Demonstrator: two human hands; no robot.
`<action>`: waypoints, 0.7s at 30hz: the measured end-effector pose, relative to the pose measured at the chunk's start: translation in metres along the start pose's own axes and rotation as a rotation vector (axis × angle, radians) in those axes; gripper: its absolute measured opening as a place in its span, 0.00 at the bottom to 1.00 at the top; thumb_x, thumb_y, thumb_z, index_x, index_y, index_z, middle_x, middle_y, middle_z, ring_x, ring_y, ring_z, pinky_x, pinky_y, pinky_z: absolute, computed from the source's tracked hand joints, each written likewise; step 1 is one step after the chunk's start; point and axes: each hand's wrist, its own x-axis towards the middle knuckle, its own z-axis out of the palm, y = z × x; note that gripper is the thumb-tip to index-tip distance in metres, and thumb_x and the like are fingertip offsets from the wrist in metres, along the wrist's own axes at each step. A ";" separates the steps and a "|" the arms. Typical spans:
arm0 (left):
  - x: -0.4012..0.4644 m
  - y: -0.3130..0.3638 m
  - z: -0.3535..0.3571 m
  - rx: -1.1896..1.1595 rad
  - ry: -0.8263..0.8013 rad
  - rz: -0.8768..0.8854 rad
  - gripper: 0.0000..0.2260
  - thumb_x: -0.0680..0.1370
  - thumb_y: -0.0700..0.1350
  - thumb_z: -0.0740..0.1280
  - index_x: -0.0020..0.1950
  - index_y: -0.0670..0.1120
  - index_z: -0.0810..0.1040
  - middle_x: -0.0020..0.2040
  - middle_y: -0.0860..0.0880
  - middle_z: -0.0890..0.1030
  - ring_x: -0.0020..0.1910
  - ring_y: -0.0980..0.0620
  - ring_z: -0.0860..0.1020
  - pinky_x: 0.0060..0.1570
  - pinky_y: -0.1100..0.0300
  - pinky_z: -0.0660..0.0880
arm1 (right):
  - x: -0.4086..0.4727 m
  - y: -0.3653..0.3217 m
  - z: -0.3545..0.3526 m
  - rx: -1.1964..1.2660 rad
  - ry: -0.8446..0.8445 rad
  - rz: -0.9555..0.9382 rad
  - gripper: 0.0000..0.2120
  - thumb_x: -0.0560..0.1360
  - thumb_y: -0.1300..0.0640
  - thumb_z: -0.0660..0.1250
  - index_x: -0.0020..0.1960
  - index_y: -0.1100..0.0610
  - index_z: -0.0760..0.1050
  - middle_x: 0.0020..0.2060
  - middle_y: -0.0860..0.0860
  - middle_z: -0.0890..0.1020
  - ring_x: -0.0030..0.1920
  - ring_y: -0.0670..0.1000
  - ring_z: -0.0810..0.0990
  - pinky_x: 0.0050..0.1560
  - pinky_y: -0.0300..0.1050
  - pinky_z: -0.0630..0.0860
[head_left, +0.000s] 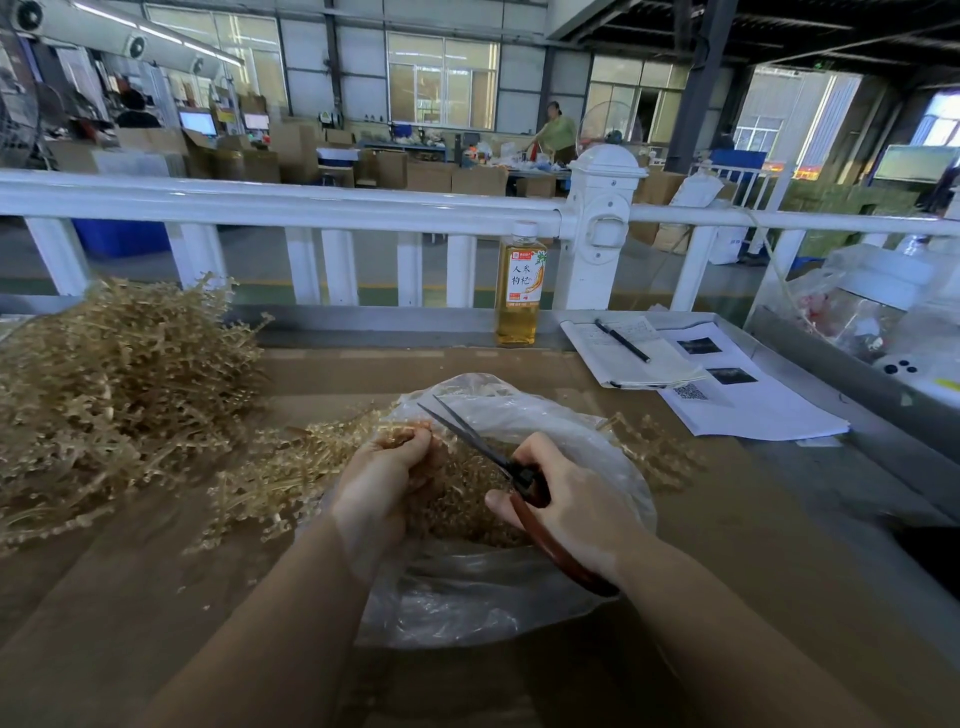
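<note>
Fingers on the left hand are curled in tight, pinching the end of a golden sprig, and the rest of it trails off left across the brown tabletop. Right hand is wrapped round the red handles of the scissors, thumb lying along the top. The blades are slightly parted and point up and left, just beside the pinched end.

Both hands sit over an open clear plastic bag that has a heap of small golden bits in it. Further left there's a big tangled pile of the same sprigs. Off to the right, a notebook with a pen on it, lying on some printed sheets. Behind all that, a bottle of yellowish drink stands upright against the white railing, with the warehouse floor beyond
</note>
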 end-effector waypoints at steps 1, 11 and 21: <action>0.000 0.000 0.000 0.001 -0.001 0.005 0.02 0.78 0.37 0.65 0.45 0.42 0.75 0.28 0.50 0.79 0.26 0.56 0.78 0.30 0.62 0.77 | 0.001 -0.001 0.000 0.007 0.014 0.001 0.14 0.74 0.37 0.65 0.51 0.43 0.65 0.41 0.40 0.77 0.41 0.38 0.75 0.39 0.35 0.68; -0.016 -0.002 0.006 -0.013 -0.065 0.040 0.03 0.79 0.36 0.63 0.46 0.42 0.74 0.27 0.48 0.81 0.23 0.54 0.79 0.21 0.63 0.74 | 0.013 -0.002 0.002 0.206 0.100 0.046 0.10 0.73 0.46 0.70 0.49 0.45 0.70 0.43 0.41 0.78 0.44 0.40 0.78 0.43 0.32 0.73; -0.021 0.001 0.011 -0.182 -0.045 0.105 0.09 0.80 0.37 0.61 0.42 0.45 0.73 0.27 0.50 0.80 0.24 0.57 0.78 0.23 0.67 0.73 | 0.011 -0.002 -0.001 0.158 -0.004 0.056 0.12 0.74 0.39 0.66 0.46 0.44 0.67 0.42 0.43 0.78 0.44 0.44 0.78 0.48 0.43 0.75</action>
